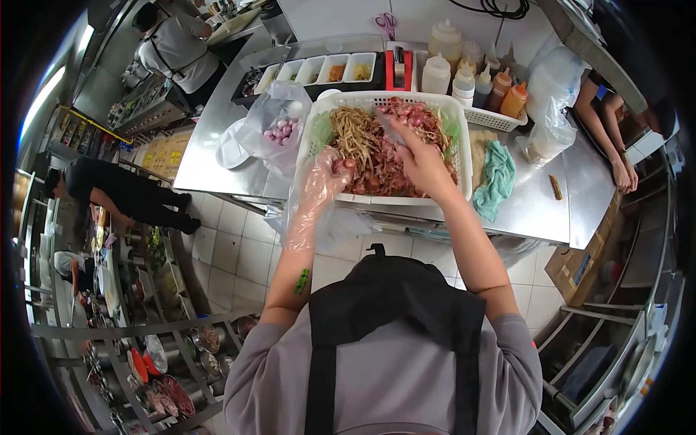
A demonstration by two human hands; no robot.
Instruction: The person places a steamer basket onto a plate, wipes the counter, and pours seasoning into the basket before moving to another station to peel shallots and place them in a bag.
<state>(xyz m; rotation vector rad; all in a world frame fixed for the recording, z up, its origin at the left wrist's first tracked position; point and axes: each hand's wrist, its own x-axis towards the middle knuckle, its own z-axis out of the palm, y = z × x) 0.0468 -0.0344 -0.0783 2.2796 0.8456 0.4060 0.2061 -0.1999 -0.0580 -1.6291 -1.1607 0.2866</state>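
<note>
A white plastic basket [467,148] stands on the steel counter, filled with reddish shallots [407,110] and their dry, straw-coloured stalks [353,129]. My left hand [322,177], in a clear plastic glove, is closed round a shallot [344,167] over the basket's near left side. Bare and closed, my right hand [426,168] grips a knife [391,129] over the right half of the pile. Its blade points up and left, and its handle is hidden in my fingers. Left of the basket, an open clear bag [264,116] holds peeled purple shallots [281,133].
Behind the basket are a condiment tray [312,76], a red holder [399,70] and several sauce bottles [436,75]. A green cloth [496,177] lies at the right. Another person's hands [625,174] rest near the counter's right end. Co-workers [123,185] stand at the left.
</note>
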